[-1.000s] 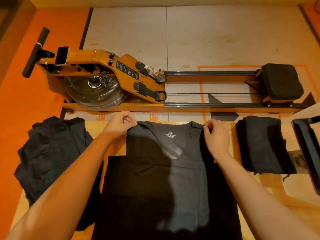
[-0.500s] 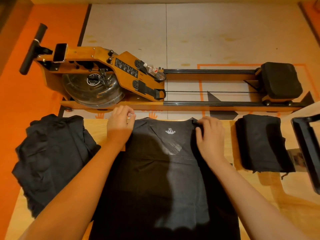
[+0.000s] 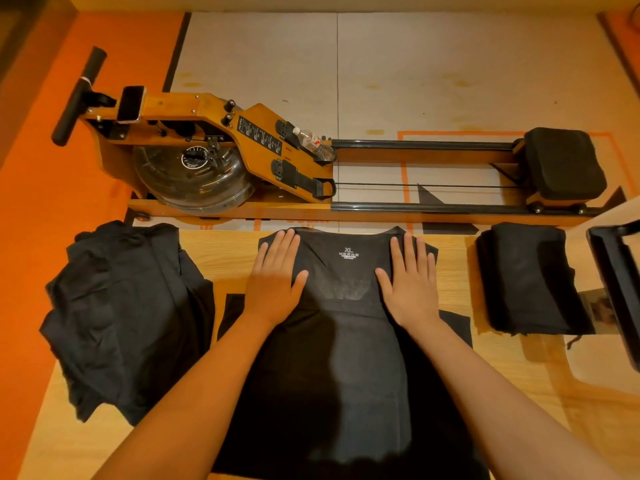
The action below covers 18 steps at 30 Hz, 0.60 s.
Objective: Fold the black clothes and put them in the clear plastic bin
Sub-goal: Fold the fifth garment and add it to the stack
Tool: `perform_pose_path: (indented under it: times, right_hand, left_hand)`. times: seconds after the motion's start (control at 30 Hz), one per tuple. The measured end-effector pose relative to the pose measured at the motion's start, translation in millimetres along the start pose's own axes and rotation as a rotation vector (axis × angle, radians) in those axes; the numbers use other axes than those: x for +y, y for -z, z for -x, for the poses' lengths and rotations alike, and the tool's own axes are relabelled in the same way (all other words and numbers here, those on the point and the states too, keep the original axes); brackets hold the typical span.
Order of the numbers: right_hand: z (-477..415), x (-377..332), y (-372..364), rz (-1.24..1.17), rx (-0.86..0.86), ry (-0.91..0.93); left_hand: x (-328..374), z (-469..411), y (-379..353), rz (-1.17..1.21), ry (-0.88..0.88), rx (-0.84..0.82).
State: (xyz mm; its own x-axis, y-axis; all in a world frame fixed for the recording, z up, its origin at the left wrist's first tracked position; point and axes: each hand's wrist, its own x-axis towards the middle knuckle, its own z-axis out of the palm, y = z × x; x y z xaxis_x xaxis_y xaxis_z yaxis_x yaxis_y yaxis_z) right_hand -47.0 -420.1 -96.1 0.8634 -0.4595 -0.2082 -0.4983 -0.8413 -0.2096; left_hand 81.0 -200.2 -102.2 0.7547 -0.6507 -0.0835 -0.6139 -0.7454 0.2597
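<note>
Shirt [image 3: 346, 368], black, lies spread flat at the lower centre of the frame on a wooden counter [image 3: 227, 261]. Its neckline points to the counter's far edge, and a white "XL" label [image 3: 349, 253] shows just inside the collar. The shirt's upper part is narrower than the body below it.

The left hand [image 3: 275, 278] rests palm down on the shirt to the left of the label, fingers straight and close together, gripping nothing. The right hand [image 3: 410, 282] mirrors it to the right of the label, also flat with straight fingers and holding nothing. Both forearms reach in from the bottom edge of the frame.

At the left of the frame, a loose pile [image 3: 128, 317] of crumpled black clothes sits on the counter and hangs over its left edge, touching the shirt's left side. At the right, a folded stack [image 3: 526, 278] of black cloth lies apart from the shirt. Just beyond it, at the right edge, stands the bin [image 3: 611, 289], of which only part of the black rim is in view.

Behind the counter, across the upper half of the frame, a wooden rowing machine [image 3: 242, 133] stands on the floor [image 3: 415, 64]. It carries a phone [image 3: 131, 103] near its handle, a bottle [image 3: 313, 142] at mid-length and a black seat [image 3: 564, 164] at the right.
</note>
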Motion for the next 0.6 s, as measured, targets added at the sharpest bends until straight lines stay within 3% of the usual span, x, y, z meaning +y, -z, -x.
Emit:
perform_pose_path:
  times: [0.23,0.37,0.5,0.6]
  right_hand:
    - [1,4,9,-0.067,-0.046,0.035]
    - [30,13,31,-0.218,0.122,-0.038]
    - [73,35,35,-0.126,0.141,-0.072]
    - [92,50,26,-0.059,0.109,-0.072]
  left_hand:
    - [-2,-3,3,-0.049,0.039,-0.059]
    - [-8,1,29,0.087,0.11,-0.001]
    - [-32,42,51,0.202,0.189,0.033]
    - [-51,73,51,0.162,0.179,-0.07]
